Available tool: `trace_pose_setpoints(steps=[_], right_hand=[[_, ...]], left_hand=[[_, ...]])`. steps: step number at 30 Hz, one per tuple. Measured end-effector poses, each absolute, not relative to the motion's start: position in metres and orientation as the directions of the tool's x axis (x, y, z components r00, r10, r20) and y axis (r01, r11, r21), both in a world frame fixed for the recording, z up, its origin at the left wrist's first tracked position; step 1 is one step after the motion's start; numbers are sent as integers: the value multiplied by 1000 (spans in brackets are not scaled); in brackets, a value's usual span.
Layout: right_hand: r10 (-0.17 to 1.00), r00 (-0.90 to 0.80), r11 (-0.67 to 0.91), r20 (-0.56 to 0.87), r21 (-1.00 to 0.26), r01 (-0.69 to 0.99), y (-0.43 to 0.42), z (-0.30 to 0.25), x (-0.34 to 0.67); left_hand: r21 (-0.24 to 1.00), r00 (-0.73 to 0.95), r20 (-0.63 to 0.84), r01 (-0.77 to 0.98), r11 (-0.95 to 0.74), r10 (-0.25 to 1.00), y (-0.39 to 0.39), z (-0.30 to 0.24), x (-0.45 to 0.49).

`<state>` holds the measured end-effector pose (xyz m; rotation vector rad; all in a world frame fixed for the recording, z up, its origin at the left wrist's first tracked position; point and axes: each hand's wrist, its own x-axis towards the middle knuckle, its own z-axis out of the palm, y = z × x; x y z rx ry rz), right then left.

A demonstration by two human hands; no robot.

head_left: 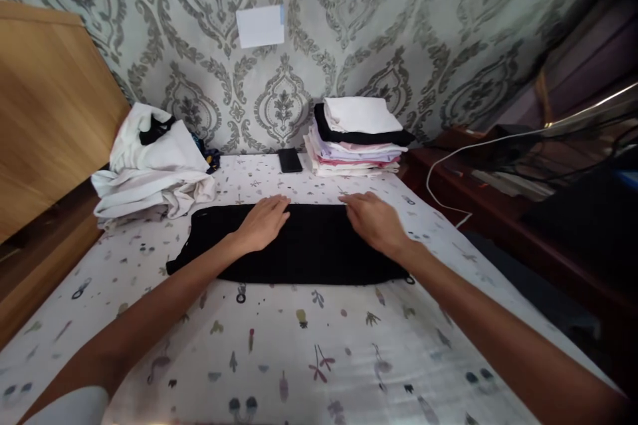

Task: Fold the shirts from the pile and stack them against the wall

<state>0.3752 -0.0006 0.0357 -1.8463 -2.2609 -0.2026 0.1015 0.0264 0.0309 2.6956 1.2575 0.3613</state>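
A black folded garment (314,249) lies flat in a long strip across the white patterned sheet (299,358). My left hand (264,222) rests on its left half, palm down, fingers stretched toward the far edge. On the right half lies my right hand (373,222), also palm down, its fingertips at the far edge. Neither hand grips the cloth. Bare garment shows between the two hands. At its left end the cloth narrows into an uneven corner.
A neat stack of folded clothes (356,139) stands at the back right, and a looser pile of white clothes (154,172) at the back left. Between them lies a dark phone-like object (290,160). A wooden cabinet (54,113) borders the left; a white cable (448,158) hangs at the right.
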Motion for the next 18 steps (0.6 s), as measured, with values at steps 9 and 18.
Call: trace_pose_setpoints(steps=[9, 18], right_hand=[[964, -211, 222, 162, -56, 973, 0, -34, 351], [965, -209, 220, 157, -53, 974, 1, -32, 353]], left_hand=[[224, 552, -133, 826, -518, 823, 24, 1, 101], [239, 441, -108, 882, -407, 891, 11, 2, 62]])
